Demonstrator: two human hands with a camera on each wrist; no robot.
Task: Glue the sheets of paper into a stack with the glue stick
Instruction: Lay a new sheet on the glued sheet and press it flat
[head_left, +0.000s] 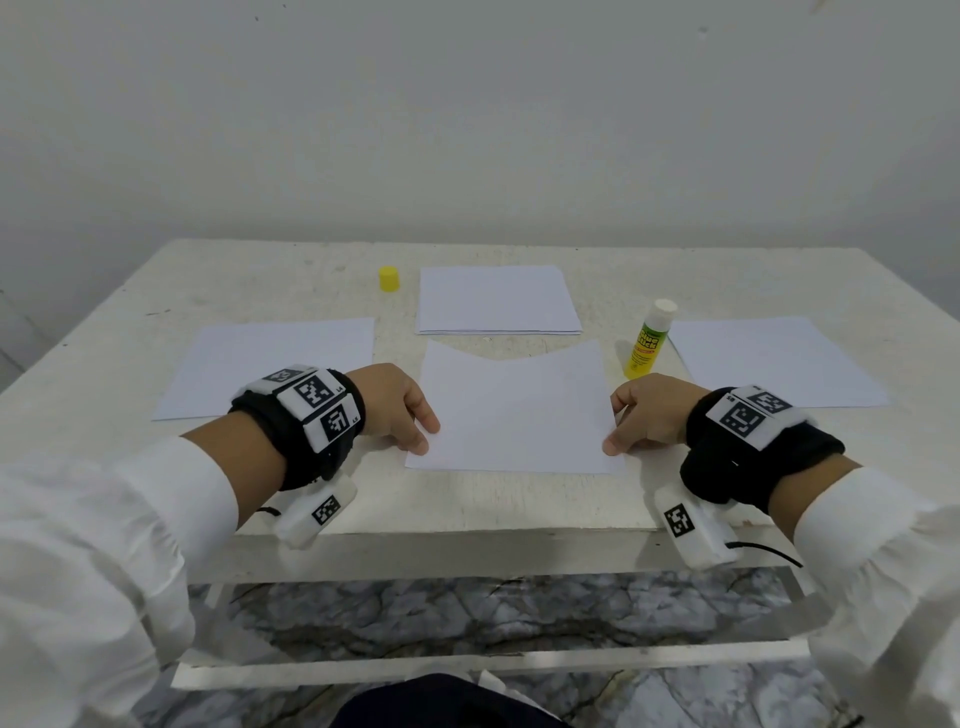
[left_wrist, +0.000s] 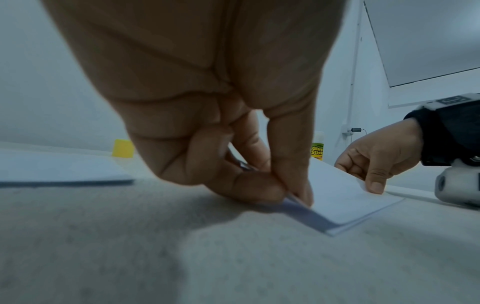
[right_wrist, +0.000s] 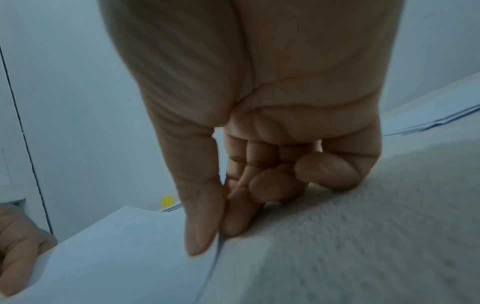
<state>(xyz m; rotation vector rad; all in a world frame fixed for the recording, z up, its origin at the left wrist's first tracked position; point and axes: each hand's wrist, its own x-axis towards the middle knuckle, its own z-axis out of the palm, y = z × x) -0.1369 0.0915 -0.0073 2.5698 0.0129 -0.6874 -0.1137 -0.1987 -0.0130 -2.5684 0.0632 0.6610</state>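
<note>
Near the table edge, left hand (head_left: 400, 410) and right hand (head_left: 644, 415) pinch a sheet (head_left: 511, 415), apparently laying it; next, align and press it flat.

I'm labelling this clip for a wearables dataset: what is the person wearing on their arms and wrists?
Both arms have loose white long sleeves, cuffs pushed back. The left hand and right hand are bare, without gloves. Each wrist carries a wide black band topped with white blocks printed with black square markers. A white camera pod bearing its own marker hangs below each band, trailing a thin black cable.
</note>
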